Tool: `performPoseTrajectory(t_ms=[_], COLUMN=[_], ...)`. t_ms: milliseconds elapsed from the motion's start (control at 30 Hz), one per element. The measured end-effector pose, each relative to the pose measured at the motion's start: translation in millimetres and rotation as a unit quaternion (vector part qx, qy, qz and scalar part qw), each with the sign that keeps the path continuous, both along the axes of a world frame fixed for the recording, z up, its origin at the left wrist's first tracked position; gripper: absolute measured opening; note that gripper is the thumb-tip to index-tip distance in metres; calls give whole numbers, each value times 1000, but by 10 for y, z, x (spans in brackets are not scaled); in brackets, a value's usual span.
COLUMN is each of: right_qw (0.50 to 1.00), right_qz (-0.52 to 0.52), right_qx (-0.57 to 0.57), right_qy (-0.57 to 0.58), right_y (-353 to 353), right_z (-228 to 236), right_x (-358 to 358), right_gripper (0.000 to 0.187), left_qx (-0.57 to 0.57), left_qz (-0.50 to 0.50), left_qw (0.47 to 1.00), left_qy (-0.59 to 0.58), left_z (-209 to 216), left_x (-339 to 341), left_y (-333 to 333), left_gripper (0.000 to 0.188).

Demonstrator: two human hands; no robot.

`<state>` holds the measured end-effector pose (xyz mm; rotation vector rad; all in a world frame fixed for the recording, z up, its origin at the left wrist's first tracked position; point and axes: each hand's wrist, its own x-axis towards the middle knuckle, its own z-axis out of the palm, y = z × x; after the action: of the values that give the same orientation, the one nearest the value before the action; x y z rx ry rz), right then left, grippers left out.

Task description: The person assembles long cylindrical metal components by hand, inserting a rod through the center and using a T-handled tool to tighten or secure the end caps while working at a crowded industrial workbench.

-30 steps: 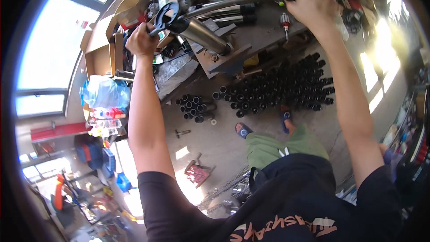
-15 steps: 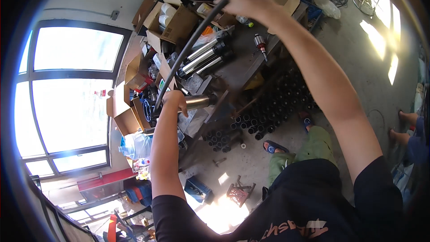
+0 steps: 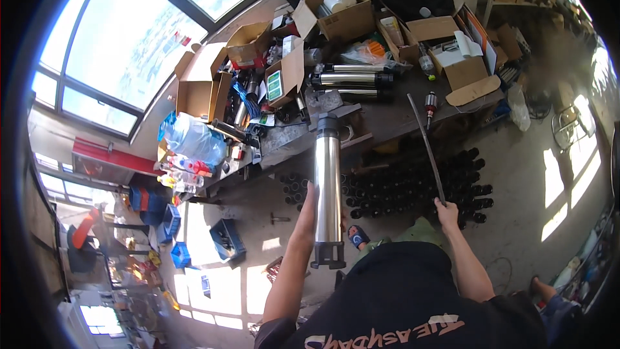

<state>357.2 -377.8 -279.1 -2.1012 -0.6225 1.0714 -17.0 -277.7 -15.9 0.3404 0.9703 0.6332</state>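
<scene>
A shiny metal cylinder [image 3: 327, 184] with black end fittings stands roughly upright in front of me, off the bench. My left hand [image 3: 309, 205] is wrapped round its lower half; the cylinder hides most of the fingers. To the right, my right hand [image 3: 445, 212] grips the lower end of a long dark metal rod [image 3: 426, 145], whose far end points up toward the bench. Several similar shiny cylinders [image 3: 355, 80] lie on the bench behind. Near the rod's tip lies a small red-and-silver motor rotor [image 3: 431, 105].
A cluttered workbench [image 3: 403, 113] carries cardboard boxes [image 3: 349, 21], tools and a clear blue-tinted plastic bag [image 3: 197, 139]. Beneath it, many black tubes [image 3: 413, 184] are stacked on the floor. A blue bin [image 3: 227, 240] stands at left; another person's foot [image 3: 544, 289] shows at right.
The cylinder has come off the bench toward me and turned upright in my left hand. My right hand has dropped from high over the bench to my right side, still holding the rod.
</scene>
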Motion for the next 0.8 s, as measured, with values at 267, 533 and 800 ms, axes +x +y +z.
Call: performPoseTrajectory(t_ms=[267,533,800], right_qw=[980,968,964], right_qz=[-19,2,25], right_qx=[-40,-52,-49], right_qy=[192,247,262], right_y=[635,627,467], right_z=[-81,-287,-281], right_x=[-79,-207,-161], right_gripper=[30,23,26], left_qx=[52,176,232], left_qz=[84,105,115], left_qw=[951,979,965], left_qy=[-293,-5,51], left_z=[125,479,707], left_x=[667,594,528], left_y=[38,302,375], left_gripper=[83,81,79])
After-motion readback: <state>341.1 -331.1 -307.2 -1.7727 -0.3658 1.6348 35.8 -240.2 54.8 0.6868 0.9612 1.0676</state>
